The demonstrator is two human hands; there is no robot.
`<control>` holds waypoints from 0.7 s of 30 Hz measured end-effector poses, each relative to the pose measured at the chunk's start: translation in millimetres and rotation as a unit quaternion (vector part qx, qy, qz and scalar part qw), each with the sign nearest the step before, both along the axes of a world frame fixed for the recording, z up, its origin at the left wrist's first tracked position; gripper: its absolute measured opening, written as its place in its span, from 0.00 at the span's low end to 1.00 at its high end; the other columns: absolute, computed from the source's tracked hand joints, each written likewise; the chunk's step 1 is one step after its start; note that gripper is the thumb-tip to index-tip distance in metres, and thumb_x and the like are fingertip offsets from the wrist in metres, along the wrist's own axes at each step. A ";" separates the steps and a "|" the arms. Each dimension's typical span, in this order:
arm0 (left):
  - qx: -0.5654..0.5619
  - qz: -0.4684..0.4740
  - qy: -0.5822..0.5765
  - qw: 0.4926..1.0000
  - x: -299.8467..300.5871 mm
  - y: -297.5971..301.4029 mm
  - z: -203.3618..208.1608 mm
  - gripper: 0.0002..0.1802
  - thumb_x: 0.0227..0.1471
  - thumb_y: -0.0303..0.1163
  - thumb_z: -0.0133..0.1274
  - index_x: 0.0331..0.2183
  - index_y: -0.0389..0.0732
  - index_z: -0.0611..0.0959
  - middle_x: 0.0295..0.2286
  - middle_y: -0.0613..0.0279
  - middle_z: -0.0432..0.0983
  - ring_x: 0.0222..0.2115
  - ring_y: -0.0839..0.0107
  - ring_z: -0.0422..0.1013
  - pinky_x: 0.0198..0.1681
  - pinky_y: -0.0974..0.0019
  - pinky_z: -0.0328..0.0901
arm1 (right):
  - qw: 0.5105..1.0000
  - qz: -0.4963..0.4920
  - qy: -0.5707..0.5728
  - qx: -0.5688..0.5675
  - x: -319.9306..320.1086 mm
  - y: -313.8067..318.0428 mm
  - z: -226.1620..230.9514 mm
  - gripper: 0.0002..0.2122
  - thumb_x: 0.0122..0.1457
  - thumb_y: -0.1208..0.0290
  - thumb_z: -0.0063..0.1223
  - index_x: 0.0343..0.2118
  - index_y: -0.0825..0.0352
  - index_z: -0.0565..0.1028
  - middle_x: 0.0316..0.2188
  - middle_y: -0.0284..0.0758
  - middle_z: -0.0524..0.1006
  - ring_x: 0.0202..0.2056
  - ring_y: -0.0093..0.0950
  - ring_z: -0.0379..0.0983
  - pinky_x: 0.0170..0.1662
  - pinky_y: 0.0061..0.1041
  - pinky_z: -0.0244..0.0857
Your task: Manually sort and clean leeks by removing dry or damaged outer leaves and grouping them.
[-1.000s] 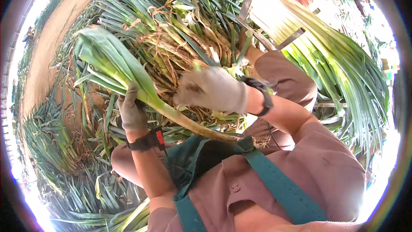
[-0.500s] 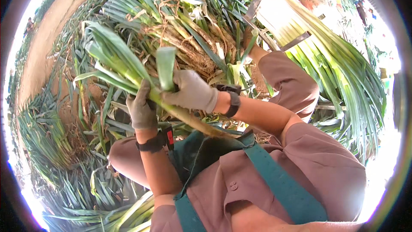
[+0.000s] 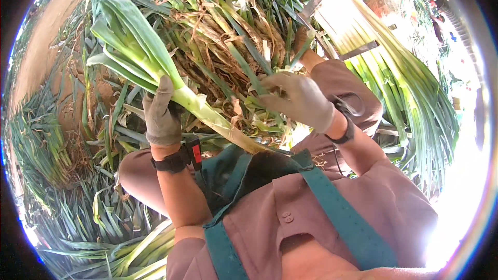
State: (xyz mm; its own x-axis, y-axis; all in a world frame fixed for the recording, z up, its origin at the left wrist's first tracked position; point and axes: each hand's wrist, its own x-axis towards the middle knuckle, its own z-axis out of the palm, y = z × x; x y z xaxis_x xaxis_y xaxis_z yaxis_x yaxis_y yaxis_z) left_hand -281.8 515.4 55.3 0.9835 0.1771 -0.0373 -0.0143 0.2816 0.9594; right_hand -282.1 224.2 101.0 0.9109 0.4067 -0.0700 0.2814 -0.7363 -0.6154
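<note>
My gloved left hand (image 3: 163, 114) is closed around a leek (image 3: 199, 105), just below where its green leaves fan out. The leek slants from upper left down to its root end, which rests against the dark green apron (image 3: 236, 176) at my lap. To the right of the stalk, my gloved right hand (image 3: 301, 99) has curled fingers around a long green leek leaf (image 3: 244, 68). That leaf is apart from the leek, and part of it is hidden by the fingers.
Beyond my hands lies a heap of untrimmed leeks (image 3: 223, 46) with dry, brown outer leaves. Cleaned leeks (image 3: 384, 57) lie bundled at the right in a metal rack (image 3: 358, 51). More leeks (image 3: 46, 145) cover the ground at left. A woven basket (image 3: 389, 1) stands far right.
My right hand has moved right, away from the leek, taking a leaf off with it. The stalk now shows paler green where that leaf was. My left hand keeps its hold.
</note>
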 end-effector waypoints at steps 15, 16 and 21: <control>-0.120 -0.094 -0.117 0.981 -7.0 -3.2 16.1 0.32 0.51 0.48 0.61 0.48 0.32 0.76 0.41 0.58 0.76 0.38 0.71 0.72 0.42 0.67 0.67 | 0.868 0.110 0.429 0.226 23.1 85.5 -7.8 0.12 0.56 0.68 0.58 0.35 0.73 0.80 0.20 0.27 0.76 0.25 0.13 0.70 0.27 0.17 0.65; -0.119 -0.097 -0.113 0.982 -7.6 -4.6 15.5 0.32 0.52 0.48 0.61 0.48 0.32 0.76 0.40 0.58 0.76 0.37 0.71 0.72 0.42 0.67 0.67 | 0.871 0.137 0.428 0.201 20.1 82.8 -15.4 0.11 0.56 0.68 0.57 0.35 0.73 0.80 0.20 0.27 0.76 0.25 0.13 0.70 0.27 0.18 0.64; -0.111 -0.065 -0.070 0.989 -6.2 -5.6 10.8 0.26 0.55 0.45 0.56 0.46 0.33 0.76 0.35 0.61 0.77 0.33 0.72 0.73 0.38 0.68 0.68 | 0.924 0.226 0.258 -0.170 -0.5 37.8 -69.3 0.12 0.53 0.65 0.58 0.38 0.66 0.81 0.26 0.39 0.81 0.29 0.31 0.78 0.31 0.31 0.70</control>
State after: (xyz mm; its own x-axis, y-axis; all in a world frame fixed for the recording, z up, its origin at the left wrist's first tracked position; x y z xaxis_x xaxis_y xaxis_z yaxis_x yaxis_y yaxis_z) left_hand -288.0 509.8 66.1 0.9957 0.0521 0.0764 -0.0922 0.4927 0.8653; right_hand -282.6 262.0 31.8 0.4627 0.6126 -0.6408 0.3415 -0.7902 -0.5088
